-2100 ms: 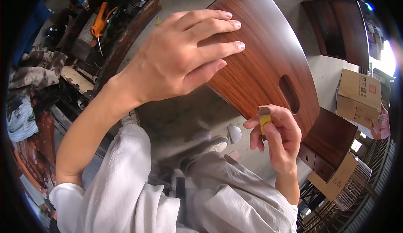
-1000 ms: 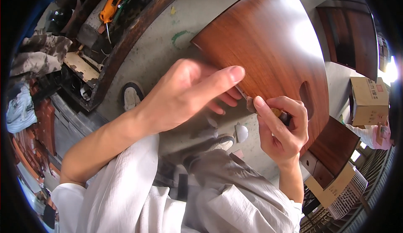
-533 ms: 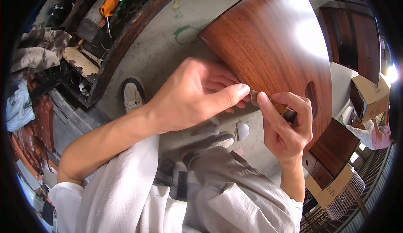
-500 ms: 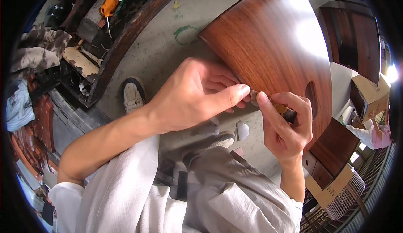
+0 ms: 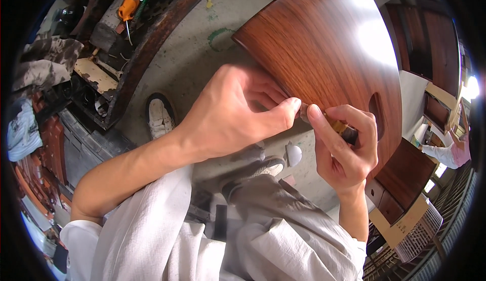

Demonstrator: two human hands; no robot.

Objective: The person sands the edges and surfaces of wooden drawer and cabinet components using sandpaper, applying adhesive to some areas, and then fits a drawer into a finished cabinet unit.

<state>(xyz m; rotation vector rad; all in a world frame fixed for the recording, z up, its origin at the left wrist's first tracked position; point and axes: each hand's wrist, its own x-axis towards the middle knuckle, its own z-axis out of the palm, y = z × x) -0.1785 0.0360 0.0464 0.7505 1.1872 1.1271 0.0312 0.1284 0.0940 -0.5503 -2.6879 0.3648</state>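
Both hands working at the edge of a wooden panel

My right hand is pinching a small dark-and-yellow tool in a narrow grip, its tip hiding behind my left hand, whose fingers are curling onto the reddish-brown wooden panel just above; a shoe is resting on the floor left of both.

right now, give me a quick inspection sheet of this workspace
surface: grey concrete floor, stained, with a green mark
job's things: glossy brown wooden panel with a handle slot; small tool with a yellow and dark handle at its lower edge
clutter: orange tool and scraps on a dark rack, rags at left
grippers: left hand grips the panel edge, thumb beside the tool; right hand pinches the tool
cables: nothing seen
surroundings: more brown panels, cardboard boxes, another person's sleeve at far right
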